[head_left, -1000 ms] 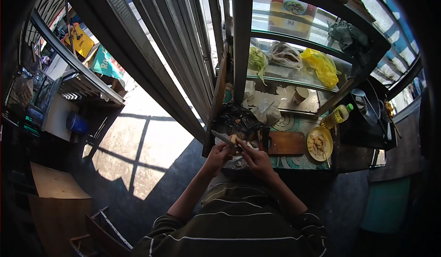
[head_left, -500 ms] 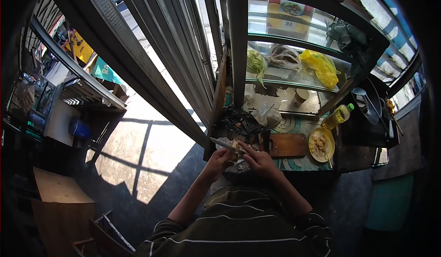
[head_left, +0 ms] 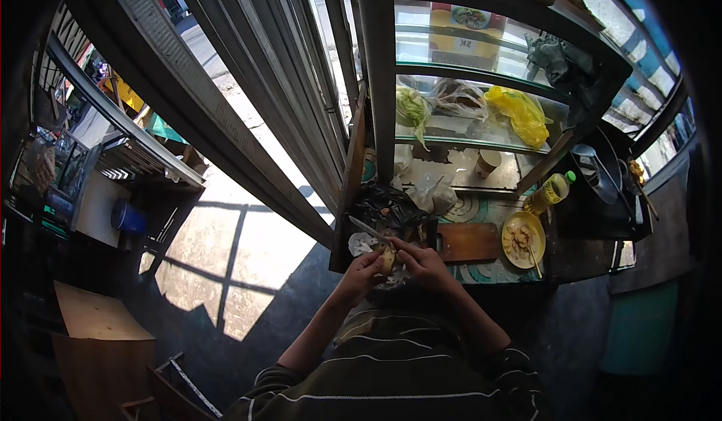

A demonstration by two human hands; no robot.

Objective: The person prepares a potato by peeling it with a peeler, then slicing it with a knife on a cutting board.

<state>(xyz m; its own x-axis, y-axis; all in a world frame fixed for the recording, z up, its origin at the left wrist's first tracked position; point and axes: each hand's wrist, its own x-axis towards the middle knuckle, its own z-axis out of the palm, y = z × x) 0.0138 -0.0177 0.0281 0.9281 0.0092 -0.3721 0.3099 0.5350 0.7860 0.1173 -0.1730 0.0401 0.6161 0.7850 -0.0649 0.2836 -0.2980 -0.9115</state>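
Observation:
My left hand (head_left: 364,271) is closed round a small pale piece of food (head_left: 388,261), too small to name. In my right hand (head_left: 423,263) is a knife (head_left: 368,230), its blade pointing up and left above the piece. Both hands are close together over the near edge of the counter. Beyond them lies a black plastic bag (head_left: 387,204), with crumpled white paper (head_left: 362,243) at its left. Right of my right hand are a wooden board (head_left: 468,242) and a yellow plate (head_left: 523,239) holding pale pieces and a utensil.
A bottle of yellow liquid (head_left: 551,192) stands behind the plate, near a paper cup (head_left: 488,164). The glass case holds a yellow bag (head_left: 519,113) and a leafy vegetable (head_left: 412,110). A dark pan (head_left: 602,177) sits at right; metal shutters (head_left: 256,83) rise at left.
The knife has shifted slightly right, and more of the pale piece now shows between my hands. The white paper at left is more exposed. The whole view has shifted slightly.

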